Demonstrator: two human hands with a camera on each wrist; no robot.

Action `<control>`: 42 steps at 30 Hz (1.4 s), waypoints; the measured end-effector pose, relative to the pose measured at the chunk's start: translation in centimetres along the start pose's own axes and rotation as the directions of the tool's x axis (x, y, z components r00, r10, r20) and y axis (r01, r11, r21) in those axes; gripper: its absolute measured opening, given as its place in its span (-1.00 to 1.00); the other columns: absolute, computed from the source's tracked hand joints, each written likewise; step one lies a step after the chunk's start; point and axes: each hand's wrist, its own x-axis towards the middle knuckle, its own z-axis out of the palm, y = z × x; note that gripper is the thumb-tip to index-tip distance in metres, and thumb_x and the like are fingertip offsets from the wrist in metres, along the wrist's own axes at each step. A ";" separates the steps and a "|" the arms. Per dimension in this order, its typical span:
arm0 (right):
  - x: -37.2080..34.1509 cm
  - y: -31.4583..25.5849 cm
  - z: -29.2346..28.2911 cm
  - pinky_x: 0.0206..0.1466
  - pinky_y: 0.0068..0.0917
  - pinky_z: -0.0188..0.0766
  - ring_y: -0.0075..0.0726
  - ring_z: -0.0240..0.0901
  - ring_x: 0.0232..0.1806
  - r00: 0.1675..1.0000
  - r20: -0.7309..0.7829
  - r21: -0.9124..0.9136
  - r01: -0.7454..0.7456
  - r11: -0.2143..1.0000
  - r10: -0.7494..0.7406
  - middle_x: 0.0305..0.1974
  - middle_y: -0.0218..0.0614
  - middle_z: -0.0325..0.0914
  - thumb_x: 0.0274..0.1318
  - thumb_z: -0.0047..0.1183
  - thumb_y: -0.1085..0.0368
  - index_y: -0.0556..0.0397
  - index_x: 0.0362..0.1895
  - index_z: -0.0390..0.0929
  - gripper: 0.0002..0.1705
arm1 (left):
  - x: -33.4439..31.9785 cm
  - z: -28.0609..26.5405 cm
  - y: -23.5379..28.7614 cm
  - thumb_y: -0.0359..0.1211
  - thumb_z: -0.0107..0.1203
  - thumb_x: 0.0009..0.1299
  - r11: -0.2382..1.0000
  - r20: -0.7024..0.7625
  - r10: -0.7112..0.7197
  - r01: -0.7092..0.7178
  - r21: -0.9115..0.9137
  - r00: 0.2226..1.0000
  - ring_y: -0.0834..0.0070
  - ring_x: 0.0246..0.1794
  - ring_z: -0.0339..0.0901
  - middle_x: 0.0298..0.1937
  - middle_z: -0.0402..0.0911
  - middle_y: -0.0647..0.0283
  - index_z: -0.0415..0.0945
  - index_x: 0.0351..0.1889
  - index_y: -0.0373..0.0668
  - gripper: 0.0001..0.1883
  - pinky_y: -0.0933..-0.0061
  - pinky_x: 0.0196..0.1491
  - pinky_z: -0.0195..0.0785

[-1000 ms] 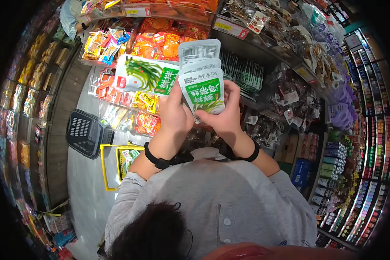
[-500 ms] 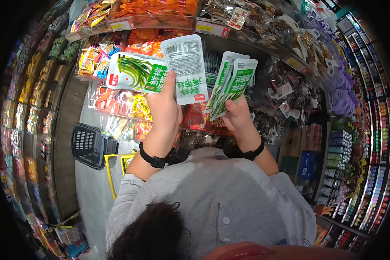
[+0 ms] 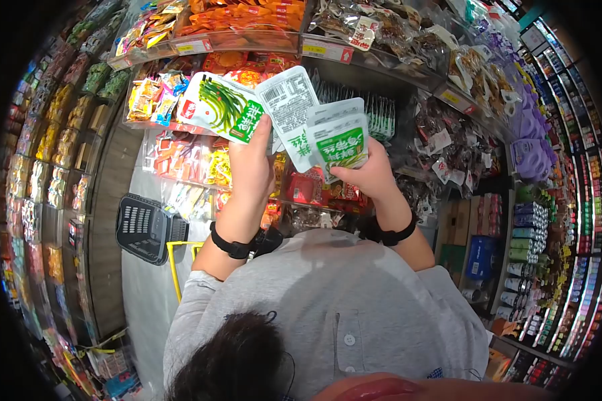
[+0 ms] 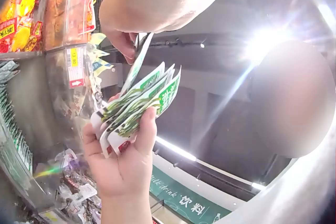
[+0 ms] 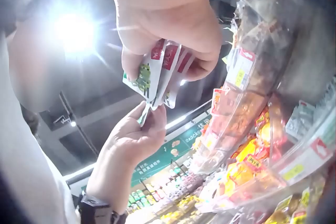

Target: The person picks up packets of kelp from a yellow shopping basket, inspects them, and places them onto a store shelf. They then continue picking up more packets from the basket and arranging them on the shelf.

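Note:
In the head view the left hand [image 3: 251, 164] pinches a white and green pouch [image 3: 224, 107] under its thumb, its picture side up. A second pouch [image 3: 289, 110], printed back up, lies between the two hands, overlapping the others. The right hand [image 3: 374, 174] grips a fanned stack of the same pouches [image 3: 341, 144], thumb on the front one. In the left wrist view the right hand [image 4: 123, 166] holds several pouches [image 4: 142, 103] edge-on. The right wrist view has the left hand [image 5: 131, 140] touching the lower edge of the pouches.
Shelf bins of orange snacks [image 3: 237, 20] and brown packets [image 3: 441, 144] stand in front. More green pouches [image 3: 381, 117] stand in a row behind the right hand. A dark basket [image 3: 144, 227] and a yellow frame [image 3: 174, 267] are on the floor at left.
The right hand has moved left with its stack, which now overlaps the back-up pouch. That pouch has tilted, and the pouch under the left thumb has turned slightly.

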 end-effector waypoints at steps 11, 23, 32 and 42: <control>0.0 -0.1 -0.5 -0.11 -0.48 0.39 -0.48 0.46 -0.22 0.997 0.073 -0.013 0.037 0.999 -0.036 -0.23 -0.34 0.52 -0.29 0.27 0.41 0.17 -0.09 0.40 -0.46 | -0.2 0.7 2.6 -0.54 0.05 0.24 0.997 -0.034 -0.010 0.007 -0.078 0.999 0.47 -0.13 0.49 -0.12 0.49 0.17 0.32 -0.04 -0.31 -0.68 0.46 -0.17 0.44; -0.2 2.8 -1.9 -0.24 -0.44 0.45 -0.34 0.45 -0.32 0.983 0.184 0.640 -0.120 0.759 0.000 -0.33 -0.28 0.47 -0.13 0.24 0.05 0.16 -0.12 0.34 -0.42 | 0.2 -0.3 3.4 -0.48 -0.02 0.29 0.980 0.092 -0.123 0.135 -0.143 0.988 0.38 -0.14 0.52 -0.10 0.51 0.11 0.30 0.00 -0.34 -0.69 0.38 -0.14 0.46; 0.8 2.0 -0.1 -0.22 -0.42 0.43 -0.34 0.46 -0.32 0.916 0.402 0.627 -0.279 0.728 0.004 -0.28 -0.19 0.49 -0.21 0.28 -0.03 0.19 -0.05 0.32 -0.27 | 1.1 -2.4 0.5 -0.31 0.09 0.28 0.944 0.368 -0.040 0.156 -0.292 0.929 0.41 -0.24 0.48 -0.27 0.51 0.23 0.35 -0.09 -0.24 -0.69 0.40 -0.14 0.37; 0.9 4.0 4.0 0.00 -0.32 0.38 -0.30 0.38 0.00 0.888 0.458 0.632 -0.354 0.690 0.036 0.02 -0.25 0.37 -0.30 0.36 0.08 0.14 0.17 0.16 -0.07 | -1.7 0.9 -0.6 -0.34 0.05 0.33 0.875 -0.224 -0.138 0.225 0.429 0.965 0.63 -0.33 0.45 -0.39 0.56 0.29 0.55 -0.34 -0.31 -0.81 0.59 -0.21 0.30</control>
